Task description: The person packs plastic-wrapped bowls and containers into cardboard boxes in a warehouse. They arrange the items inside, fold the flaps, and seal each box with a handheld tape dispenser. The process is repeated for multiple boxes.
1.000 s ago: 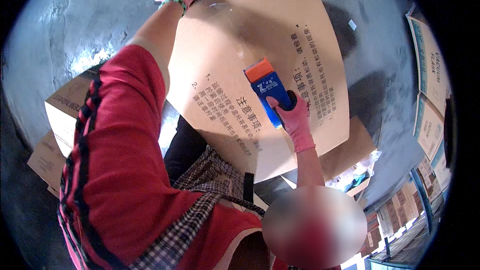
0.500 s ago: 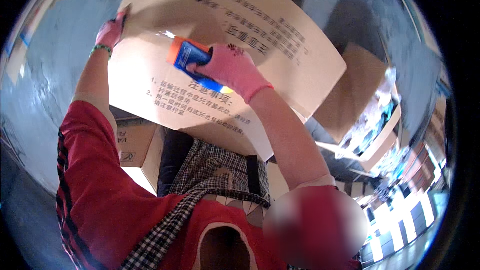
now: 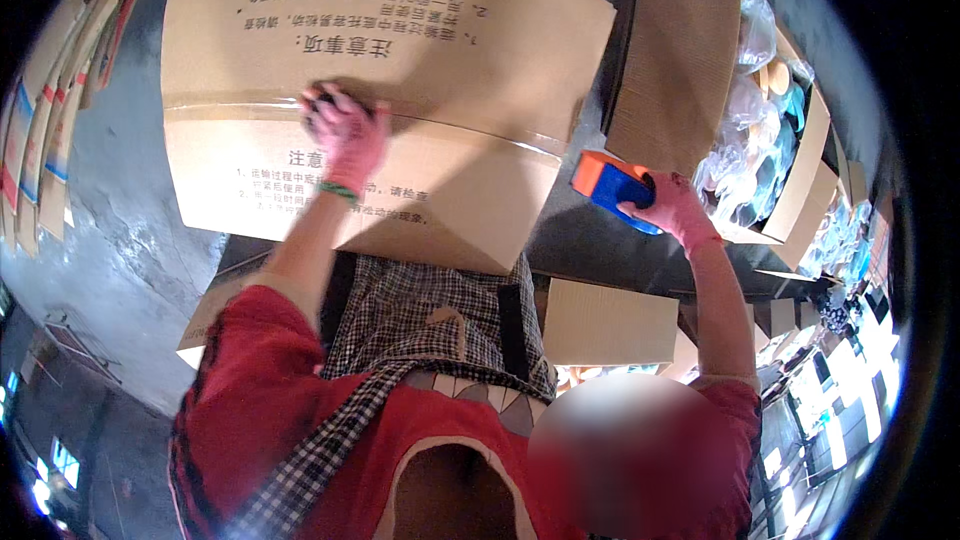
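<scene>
A large brown cardboard box (image 3: 480, 60) lies in front of me, with dark printing on both halves of its upper face. A strip of clear packing tape (image 3: 450, 128) runs across it along the middle seam. My left hand (image 3: 350, 140), in a pink glove and slightly blurred, rests on this seam with its fingers apart. Off the box's right side, my right hand (image 3: 678, 208), also gloved in pink, grips a blue and orange tape dispenser (image 3: 615, 188). The dispenser's orange end points toward the box, and its far side is hidden.
To the right stands an open carton (image 3: 800, 195) full of plastic-wrapped items, its brown flap (image 3: 675, 60) raised beside my box. Another carton (image 3: 610, 322) sits near my right hip. Flattened cardboard (image 3: 45, 130) is stacked at the far left on the grey floor (image 3: 120, 200).
My left hand has moved from the box's far left edge onto its middle seam. My right hand has carried the tape dispenser rightward off the box. The box now sits straighter.
</scene>
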Available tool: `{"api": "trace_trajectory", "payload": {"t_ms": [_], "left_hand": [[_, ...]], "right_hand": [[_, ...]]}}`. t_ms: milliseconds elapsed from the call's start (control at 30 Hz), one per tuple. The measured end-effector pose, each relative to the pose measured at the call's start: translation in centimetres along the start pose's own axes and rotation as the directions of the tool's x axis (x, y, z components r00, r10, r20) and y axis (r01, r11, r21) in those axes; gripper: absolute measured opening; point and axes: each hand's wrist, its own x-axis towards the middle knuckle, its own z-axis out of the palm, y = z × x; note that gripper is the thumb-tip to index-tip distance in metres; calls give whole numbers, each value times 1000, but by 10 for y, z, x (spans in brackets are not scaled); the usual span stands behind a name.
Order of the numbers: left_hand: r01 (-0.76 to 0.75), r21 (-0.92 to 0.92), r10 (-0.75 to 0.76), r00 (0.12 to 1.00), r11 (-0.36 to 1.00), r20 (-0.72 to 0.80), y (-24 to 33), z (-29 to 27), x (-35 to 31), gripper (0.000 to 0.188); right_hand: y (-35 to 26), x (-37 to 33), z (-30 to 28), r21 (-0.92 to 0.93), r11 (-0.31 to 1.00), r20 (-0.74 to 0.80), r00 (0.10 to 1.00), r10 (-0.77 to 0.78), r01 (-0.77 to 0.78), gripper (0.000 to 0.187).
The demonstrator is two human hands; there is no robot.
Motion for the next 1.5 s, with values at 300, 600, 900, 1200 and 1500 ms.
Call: {"api": "trace_trajectory", "payload": {"t_ms": [300,600,900,1200,1500], "left_hand": [[116,1,-115,984,993,136,212,21,-59,91],[125,155,-143,984,980,109,209,27,-62,89],[-445,157,391,875,882,285,228,12,-70,63],[-847,-38,720,426,530,548,236,27,-89,45],[-846,17,617,403,533,676,235,6,-83,46]], "right_hand": [[20,25,32,162,985,131,989,-74,52,54],[94,-29,40,224,973,144,985,-93,59,47],[33,47,108,209,978,77,997,-19,2,46],[-43,59,204,247,968,34,999,26,-33,37],[19,-165,179,717,304,387,721,574,-627,52]]}}
